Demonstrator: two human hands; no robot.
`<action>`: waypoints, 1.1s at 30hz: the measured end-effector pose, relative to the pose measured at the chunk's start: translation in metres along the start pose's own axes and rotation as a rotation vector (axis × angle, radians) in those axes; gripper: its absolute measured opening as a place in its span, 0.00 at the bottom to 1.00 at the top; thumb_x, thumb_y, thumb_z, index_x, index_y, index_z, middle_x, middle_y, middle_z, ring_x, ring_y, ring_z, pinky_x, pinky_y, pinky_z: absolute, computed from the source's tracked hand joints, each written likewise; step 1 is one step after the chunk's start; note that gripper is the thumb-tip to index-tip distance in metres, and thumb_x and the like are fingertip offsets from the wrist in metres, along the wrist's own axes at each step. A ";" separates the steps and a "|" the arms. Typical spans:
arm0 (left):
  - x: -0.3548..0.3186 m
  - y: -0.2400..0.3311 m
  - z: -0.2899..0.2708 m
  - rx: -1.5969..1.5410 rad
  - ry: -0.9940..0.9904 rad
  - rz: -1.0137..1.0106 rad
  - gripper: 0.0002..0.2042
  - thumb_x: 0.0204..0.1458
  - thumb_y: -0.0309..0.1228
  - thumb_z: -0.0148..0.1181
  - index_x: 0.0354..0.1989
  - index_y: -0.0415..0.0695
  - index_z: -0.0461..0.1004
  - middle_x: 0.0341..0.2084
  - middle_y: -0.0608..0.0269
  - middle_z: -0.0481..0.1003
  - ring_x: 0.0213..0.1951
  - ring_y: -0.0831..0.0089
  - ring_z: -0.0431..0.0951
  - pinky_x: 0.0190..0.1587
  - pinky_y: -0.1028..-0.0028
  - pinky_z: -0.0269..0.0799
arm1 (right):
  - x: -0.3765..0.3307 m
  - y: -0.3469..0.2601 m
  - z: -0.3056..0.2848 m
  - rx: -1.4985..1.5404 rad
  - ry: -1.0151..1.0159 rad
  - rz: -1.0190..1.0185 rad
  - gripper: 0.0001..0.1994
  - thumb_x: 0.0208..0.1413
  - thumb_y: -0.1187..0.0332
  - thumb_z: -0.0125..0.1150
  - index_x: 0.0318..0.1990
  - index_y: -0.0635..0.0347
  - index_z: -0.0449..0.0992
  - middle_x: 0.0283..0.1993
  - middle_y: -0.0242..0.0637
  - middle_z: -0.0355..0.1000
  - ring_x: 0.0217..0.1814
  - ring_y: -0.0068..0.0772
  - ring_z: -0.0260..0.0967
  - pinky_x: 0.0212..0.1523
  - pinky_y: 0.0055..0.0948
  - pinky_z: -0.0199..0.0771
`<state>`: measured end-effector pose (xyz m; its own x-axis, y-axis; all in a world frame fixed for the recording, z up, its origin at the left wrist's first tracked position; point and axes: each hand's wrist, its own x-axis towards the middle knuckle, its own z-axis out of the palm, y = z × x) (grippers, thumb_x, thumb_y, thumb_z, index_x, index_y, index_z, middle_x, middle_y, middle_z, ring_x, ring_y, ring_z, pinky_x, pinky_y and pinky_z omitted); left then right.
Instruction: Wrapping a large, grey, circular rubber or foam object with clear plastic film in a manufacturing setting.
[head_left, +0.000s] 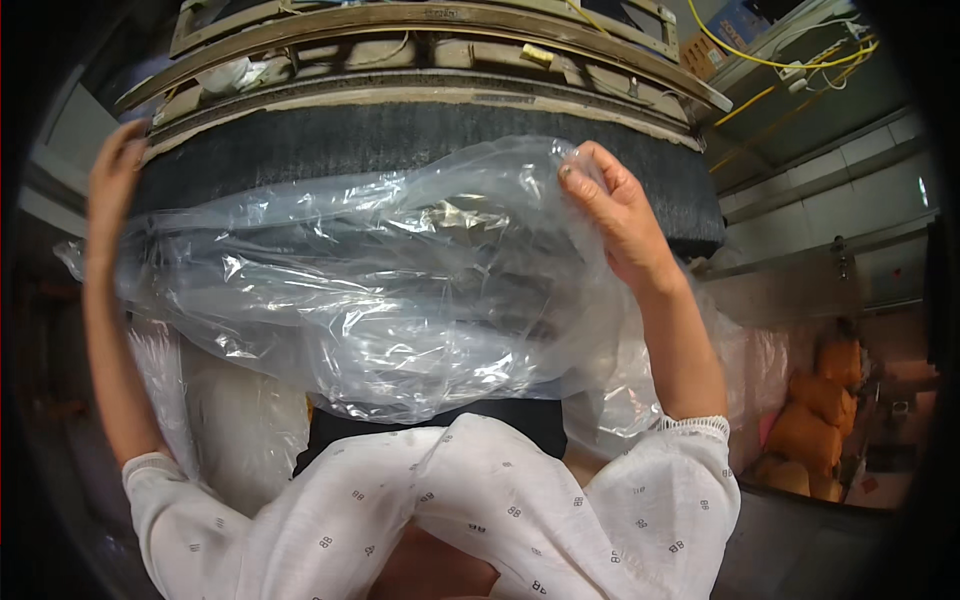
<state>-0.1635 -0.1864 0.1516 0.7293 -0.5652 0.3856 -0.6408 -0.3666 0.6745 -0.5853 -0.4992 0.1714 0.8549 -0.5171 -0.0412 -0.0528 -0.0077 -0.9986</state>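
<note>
A large, clear plastic sheet filled the middle of the view, creased and shiny, spread from about nine o'clock across to two o'clock, with its lower folds bunched at six o'clock above the person's lap. The right hand, between one and two o'clock, held the sheet's upper corner in a pinch between thumb and fingers; gripping it there seemed to keep that side lifted and drawn out, so that the thin film did not slump into the lap. The left hand, at ten o'clock, was raised with its fingers curled near the end of the long frame; whether it gripped film, touched the frame or held nothing could not be told. The hands stood wide apart, probably because the sheet was so broad.

At twelve o'clock, a dark padded surface ran along the near side of the frame, and the sheet's top edge lay against it, likely gaining some support. More loose film lay at eight o'clock. Orange bundles sat at four o'clock, and a yellow cable looped near one o'clock.
</note>
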 end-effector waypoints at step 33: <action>-0.265 -0.018 -0.217 0.717 0.669 -0.079 0.04 0.52 0.24 0.52 0.29 0.36 0.69 0.27 0.58 0.66 0.32 0.69 0.68 0.36 0.76 0.63 | -0.094 0.112 -0.062 -0.637 -0.771 0.141 0.11 0.51 0.60 0.59 0.34 0.58 0.75 0.24 0.32 0.71 0.26 0.20 0.66 0.31 0.23 0.65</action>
<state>-0.2937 0.1306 0.1743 0.6198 -0.0656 0.7820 -0.4169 -0.8718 0.2573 -0.7037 -0.5041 0.0659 0.9080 0.1437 -0.3936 -0.2526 -0.5617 -0.7878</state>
